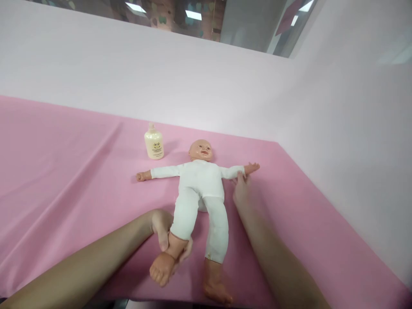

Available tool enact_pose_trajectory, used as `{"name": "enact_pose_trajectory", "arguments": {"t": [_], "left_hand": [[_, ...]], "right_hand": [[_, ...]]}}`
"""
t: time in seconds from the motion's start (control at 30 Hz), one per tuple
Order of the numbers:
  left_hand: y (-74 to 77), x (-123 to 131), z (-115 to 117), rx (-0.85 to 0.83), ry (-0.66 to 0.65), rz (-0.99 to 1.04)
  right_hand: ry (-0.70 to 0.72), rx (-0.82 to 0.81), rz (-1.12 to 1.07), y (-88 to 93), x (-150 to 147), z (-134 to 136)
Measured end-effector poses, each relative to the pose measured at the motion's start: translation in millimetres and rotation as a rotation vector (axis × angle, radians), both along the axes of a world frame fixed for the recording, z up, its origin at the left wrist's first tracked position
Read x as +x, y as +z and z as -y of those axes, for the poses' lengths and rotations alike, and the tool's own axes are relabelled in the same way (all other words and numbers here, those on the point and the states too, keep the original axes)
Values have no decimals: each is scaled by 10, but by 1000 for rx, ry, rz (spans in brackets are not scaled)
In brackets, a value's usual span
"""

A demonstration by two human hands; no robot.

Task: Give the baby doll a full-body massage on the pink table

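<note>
A baby doll (203, 180) with a white cloth body lies on its back, head toward the wall and arms spread. My left hand (164, 229) is wrapped around the doll's lower leg on the left, just above the foot, and lifts it a little; some fingers are hidden behind the leg. At the doll's outstretched arm on the right, my right hand (241, 189) has its fingers bent at the sleeve near the wrist, closed on it, slightly blurred. The doll's other leg (217, 227) lies straight beside the raised one.
A cream pump bottle (154, 143) stands upright left of the doll's head. Pink cloth (80, 171) with creases covers the table. White walls (206, 90) rise behind and at the right, with a window (180, 19) above the back one.
</note>
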State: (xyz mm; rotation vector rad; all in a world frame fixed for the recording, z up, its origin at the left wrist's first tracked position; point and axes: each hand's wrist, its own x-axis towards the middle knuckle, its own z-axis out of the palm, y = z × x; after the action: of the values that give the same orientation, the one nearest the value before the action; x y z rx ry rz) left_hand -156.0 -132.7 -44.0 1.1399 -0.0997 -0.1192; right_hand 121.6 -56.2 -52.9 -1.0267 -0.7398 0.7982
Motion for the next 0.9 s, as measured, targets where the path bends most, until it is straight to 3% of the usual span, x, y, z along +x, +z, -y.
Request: {"name": "enact_pose_trajectory", "arguments": {"t": [0.1, 0.23, 0.37, 0.47, 0.6, 0.73, 0.9], "left_hand": [[80, 65, -1, 231, -208, -48], [96, 107, -19, 333, -180, -10], [17, 92, -28, 261, -211, -3], [-108, 47, -25, 19, -186, 36], [-214, -17, -57, -284, 137, 230], [-167, -2, -134, -319, 520, 160], [-167, 75, -152, -371, 713, 66]], "right_hand": [[6, -140, -233, -145, 138, -145], [16, -137, -294, -220, 190, -195], [32, -71, -205, -108, 71, -65], [9, 42, -23, 5, -79, 55], [42, 214, 234, 74, -273, 184], [174, 217, 441, 61, -387, 305], [252, 276, 717, 77, -393, 387]]}}
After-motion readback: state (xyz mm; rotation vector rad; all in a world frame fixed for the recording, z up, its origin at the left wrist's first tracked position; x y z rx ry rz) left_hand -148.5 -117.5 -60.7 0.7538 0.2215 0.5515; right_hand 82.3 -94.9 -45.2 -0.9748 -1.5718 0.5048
